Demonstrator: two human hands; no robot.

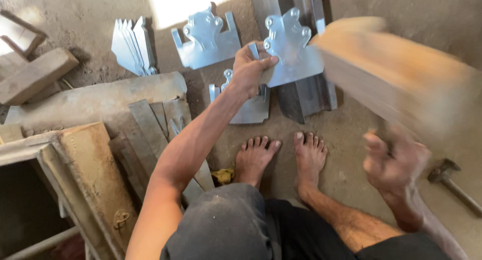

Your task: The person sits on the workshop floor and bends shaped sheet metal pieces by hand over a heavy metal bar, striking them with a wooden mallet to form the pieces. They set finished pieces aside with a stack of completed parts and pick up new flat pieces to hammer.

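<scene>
left hand (pixel 249 69) pinches the thin, stiff, sharp-edged shiny cut-out sheet-metal plate (pixel 291 46) by its edge; right hand (pixel 394 162) grips a heavy blurred wooden block (pixel 396 72).

No packages, labels, signs or screens

Nothing of that kind shows anywhere around the cut sheet-metal plate (pixel 291 46) at the top middle; only bare metal, wood and the dusty floor (pixel 346 134) appear.
</scene>
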